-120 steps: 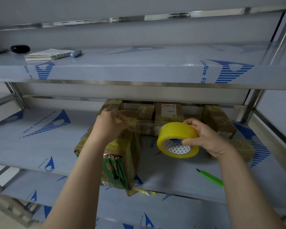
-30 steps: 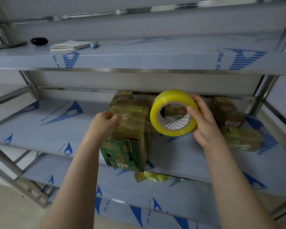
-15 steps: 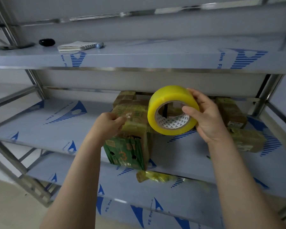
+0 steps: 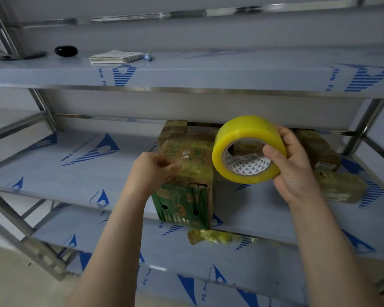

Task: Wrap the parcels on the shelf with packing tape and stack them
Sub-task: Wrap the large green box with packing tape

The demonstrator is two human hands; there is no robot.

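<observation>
A steel rack (image 4: 42,111) of film-covered shelves fills the view, and the green parcel (image 4: 184,202) sits on its middle shelf (image 4: 75,169) at the front lip. The green parcel's long axis runs from the lip back toward the rear. Its green end, marked with an orange 3, faces the camera, and the top flap of that end gapes a little. Directly behind the green parcel stands a brown taped parcel (image 4: 173,129). Well to the green parcel's right lie two more, one at the rear (image 4: 319,149) and one nearer the front (image 4: 339,187). The yellow tape roll (image 4: 242,131) is held in the air just above and to the right of the green parcel, its open core turned toward the camera. The right hand (image 4: 295,173) grips it, thumb hooked into the core and fingers curled over the outer rim. The left hand (image 4: 151,171) is at the green parcel's upper left edge, fingers curled, thumb and forefinger pinching a glossy tape strip (image 4: 195,168) that lies across the parcel's top toward the roll. Just below the green parcel, on the lower shelf (image 4: 253,273), lies a crumpled yellow tape scrap (image 4: 217,237). High above and left of the green parcel, on the top shelf (image 4: 231,72), rest a spiral notebook (image 4: 115,56), a black rounded object (image 4: 66,50) and a small blue-tipped pen (image 4: 147,56).
</observation>
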